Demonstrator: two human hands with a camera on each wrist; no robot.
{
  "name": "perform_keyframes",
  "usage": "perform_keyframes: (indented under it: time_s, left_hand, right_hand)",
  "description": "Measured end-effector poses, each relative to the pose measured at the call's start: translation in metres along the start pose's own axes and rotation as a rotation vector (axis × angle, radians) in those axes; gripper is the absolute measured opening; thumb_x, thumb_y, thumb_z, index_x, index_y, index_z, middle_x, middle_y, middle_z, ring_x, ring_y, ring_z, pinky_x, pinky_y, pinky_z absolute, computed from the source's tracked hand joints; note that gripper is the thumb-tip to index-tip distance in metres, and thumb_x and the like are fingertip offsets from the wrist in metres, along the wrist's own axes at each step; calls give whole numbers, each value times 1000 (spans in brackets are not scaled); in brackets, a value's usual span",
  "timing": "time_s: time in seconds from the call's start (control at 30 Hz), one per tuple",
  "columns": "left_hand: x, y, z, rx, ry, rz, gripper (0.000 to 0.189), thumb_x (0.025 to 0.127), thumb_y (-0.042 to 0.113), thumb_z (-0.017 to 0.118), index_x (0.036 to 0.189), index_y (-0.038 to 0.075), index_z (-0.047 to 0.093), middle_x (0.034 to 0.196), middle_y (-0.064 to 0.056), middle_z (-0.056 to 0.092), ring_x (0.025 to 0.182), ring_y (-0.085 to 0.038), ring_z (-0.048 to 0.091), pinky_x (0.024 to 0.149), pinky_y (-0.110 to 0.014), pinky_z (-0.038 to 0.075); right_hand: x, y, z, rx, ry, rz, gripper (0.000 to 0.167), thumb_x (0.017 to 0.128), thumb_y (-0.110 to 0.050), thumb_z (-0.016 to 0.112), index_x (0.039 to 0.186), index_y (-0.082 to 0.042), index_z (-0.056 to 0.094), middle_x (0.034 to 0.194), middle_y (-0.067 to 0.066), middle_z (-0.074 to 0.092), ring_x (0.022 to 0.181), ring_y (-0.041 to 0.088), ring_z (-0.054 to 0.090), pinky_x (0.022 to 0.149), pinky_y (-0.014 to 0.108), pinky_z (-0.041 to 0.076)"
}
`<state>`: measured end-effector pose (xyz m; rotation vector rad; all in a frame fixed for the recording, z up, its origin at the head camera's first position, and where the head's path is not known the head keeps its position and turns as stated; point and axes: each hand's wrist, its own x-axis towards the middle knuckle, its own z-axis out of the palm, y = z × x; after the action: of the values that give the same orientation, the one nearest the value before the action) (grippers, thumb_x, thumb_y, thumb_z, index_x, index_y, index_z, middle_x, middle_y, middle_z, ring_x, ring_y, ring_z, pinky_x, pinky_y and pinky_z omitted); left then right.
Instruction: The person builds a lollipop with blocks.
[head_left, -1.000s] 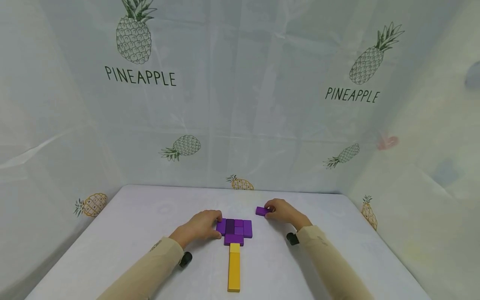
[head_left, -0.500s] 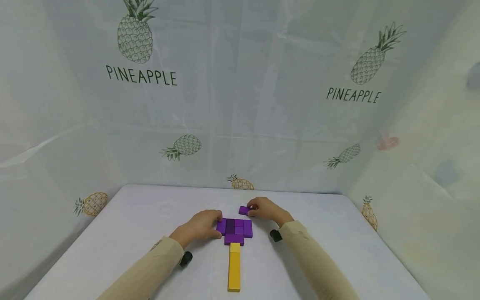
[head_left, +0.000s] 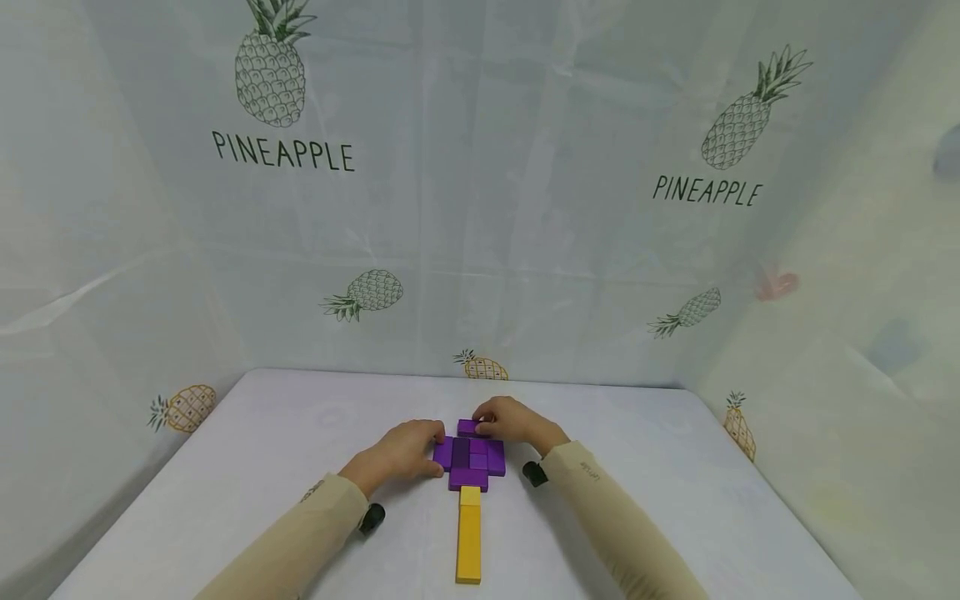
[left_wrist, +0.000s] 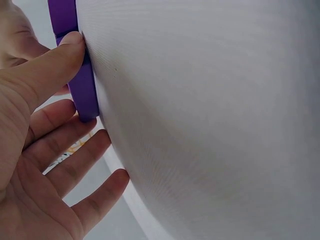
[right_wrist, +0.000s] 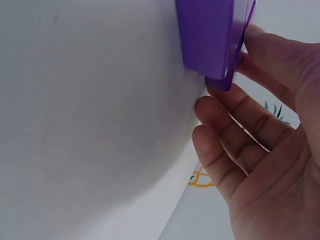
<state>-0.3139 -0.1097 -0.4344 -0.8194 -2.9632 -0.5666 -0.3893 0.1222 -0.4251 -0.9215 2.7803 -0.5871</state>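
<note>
Flat purple blocks lie fitted together on the table in the head view, a dark purple one (head_left: pixel 460 453) among them. My left hand (head_left: pixel 401 451) holds the leftmost purple block (head_left: pixel 442 454) by its ends, thumb at the near end and fingers at the far one. At the far side of the group, my right hand (head_left: pixel 508 418) pinches another purple block (head_left: pixel 466 427) by its right part. The right wrist view shows thumb and fingers on that block, close beside a nearer purple block (right_wrist: pixel 205 37). Below the group runs a yellow strip (head_left: pixel 468 546) topped by a lighter yellow piece (head_left: pixel 470 497).
The white table (head_left: pixel 315 408) ends at a pale curtain (head_left: pixel 525 208) printed with pineapples, which also hangs at both sides. Beige sleeves cover both arms, and a small black device (head_left: pixel 372 519) sits at the left wrist, another (head_left: pixel 535 474) at the right.
My right hand has carried its purple block leftward, from off to the right to just beyond the far edge of the purple group. The left hand has stayed in place.
</note>
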Motion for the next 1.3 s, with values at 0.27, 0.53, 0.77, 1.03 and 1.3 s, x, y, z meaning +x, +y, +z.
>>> perform_keyframes:
  time_s: [0.27,0.53,0.77,1.03,1.3]
  left_hand:
    - [0,-1,0,-7,-6,-5,41,72,32,83,101,14,60,100,0,64,88,-17,56,84,-40,48]
    - [1,0,0,2,-14,-18,41,73,33,82,102,15,60,102,1,64,90,-17,56,87,-40,48]
    - [1,2,-2,-11,-20,-26,41,73,31,83,102,14,60,101,-1,64,90,-18,56,87,-41,48]
    - [0,3,-2,-7,-20,-31,41,73,32,83,102,14,60,102,-1,64,90,-18,56,87,-40,48]
    - [0,2,-2,4,-15,-21,41,73,33,83,102,14,60,102,0,64,91,-17,57,87,-40,48]
  right_hand:
    - [0,-5,3,-13,-5,-16,24,93,-22,63,114,-12,70,108,-1,68,91,8,57,85,30,49]
    - [-2,-5,3,-16,-4,-38,24,93,-22,63,114,-13,71,108,-2,67,94,9,57,87,31,48]
    - [-4,-6,3,-21,-2,-52,24,94,-22,62,114,-13,71,107,-2,67,96,10,57,88,32,48]
    - [-4,-4,4,-16,0,-52,25,93,-24,62,114,-14,71,105,-4,66,93,8,57,86,30,49]
    - [-4,-4,5,-14,-3,-45,24,93,-24,63,114,-15,71,104,-5,66,91,8,56,86,30,49]
